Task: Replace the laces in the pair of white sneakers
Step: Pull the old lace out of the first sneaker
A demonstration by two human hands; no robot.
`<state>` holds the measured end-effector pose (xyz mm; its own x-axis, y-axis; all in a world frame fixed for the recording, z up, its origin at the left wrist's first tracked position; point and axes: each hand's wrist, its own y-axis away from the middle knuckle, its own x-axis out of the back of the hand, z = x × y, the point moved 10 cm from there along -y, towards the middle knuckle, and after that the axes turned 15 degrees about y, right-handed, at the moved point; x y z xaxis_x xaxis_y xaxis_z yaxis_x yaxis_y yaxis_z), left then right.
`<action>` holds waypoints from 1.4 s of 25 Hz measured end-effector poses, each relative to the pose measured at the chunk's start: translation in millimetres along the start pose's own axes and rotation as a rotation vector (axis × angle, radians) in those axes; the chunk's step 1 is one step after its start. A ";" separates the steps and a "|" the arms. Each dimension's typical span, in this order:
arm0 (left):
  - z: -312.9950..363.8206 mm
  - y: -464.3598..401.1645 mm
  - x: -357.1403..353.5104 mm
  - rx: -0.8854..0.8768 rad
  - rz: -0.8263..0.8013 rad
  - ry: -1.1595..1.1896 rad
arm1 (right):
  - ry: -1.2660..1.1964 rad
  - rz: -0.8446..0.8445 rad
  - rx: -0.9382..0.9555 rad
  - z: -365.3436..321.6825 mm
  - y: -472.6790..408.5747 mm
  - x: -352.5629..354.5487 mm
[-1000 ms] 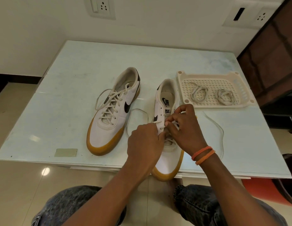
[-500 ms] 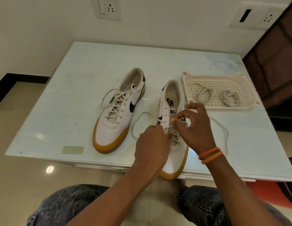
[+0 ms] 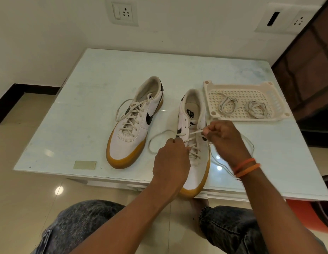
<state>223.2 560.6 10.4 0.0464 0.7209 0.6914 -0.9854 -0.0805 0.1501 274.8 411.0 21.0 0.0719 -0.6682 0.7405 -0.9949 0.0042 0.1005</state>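
Two white sneakers with gum soles lie on the pale table. The left sneaker [image 3: 135,123] is fully laced, its lace ends loose. The right sneaker [image 3: 191,118] is laced partway up, with its top eyelets bare. My right hand [image 3: 224,141] pinches a strand of the white lace [image 3: 195,133] over the tongue. My left hand [image 3: 171,160] grips the sneaker's left side at the lace, covering the lower eyelets. Loose lace loops trail on the table on both sides of the sneaker.
A cream perforated tray [image 3: 275,102] at the back right holds two coiled laces [image 3: 227,105], [image 3: 256,109]. A small tan tape patch [image 3: 85,165] is stuck near the table's front left edge. A dark cabinet stands to the right, and my knees are under the front edge.
My right hand has drawn the lace strand up and to the right, away from the eyelets. My left hand stays on the sneaker's left side. The view has shifted slightly.
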 end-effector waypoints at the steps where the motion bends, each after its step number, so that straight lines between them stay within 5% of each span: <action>1: 1.2 0.9 0.2 -0.010 -0.004 -0.006 | -0.164 -0.039 -0.086 13.3 3.4 7.8; 4: 2.6 1.4 -1.6 -0.040 -0.022 -0.017 | -0.369 -0.043 -0.265 50.3 21.3 31.9; 9: 5.3 8.2 -2.7 -0.083 -0.034 -0.053 | 0.107 0.250 0.009 12.4 17.8 34.1; 16: 5.3 8.1 0.4 -0.079 -0.022 -0.043 | 0.564 0.184 0.072 -13.9 5.7 2.4; 20: 5.4 7.7 -0.9 -0.075 -0.040 -0.026 | 0.255 0.166 -0.155 45.1 -1.0 54.7; 23: 5.6 7.1 -0.1 -0.068 -0.042 -0.011 | 0.256 0.119 -0.280 77.1 7.4 62.8; 29: 8.9 6.6 2.4 -0.089 -0.013 -0.029 | 0.333 0.143 0.057 0.2 2.3 3.4; 35: 9.3 6.9 1.9 -0.093 -0.022 -0.032 | 0.246 0.132 0.057 2.6 -2.0 11.6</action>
<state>218.0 554.9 19.4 0.0715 0.6993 0.7112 -0.9950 -0.0001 0.1001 277.5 401.3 27.7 -0.0506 -0.4637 0.8846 -0.9987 0.0331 -0.0398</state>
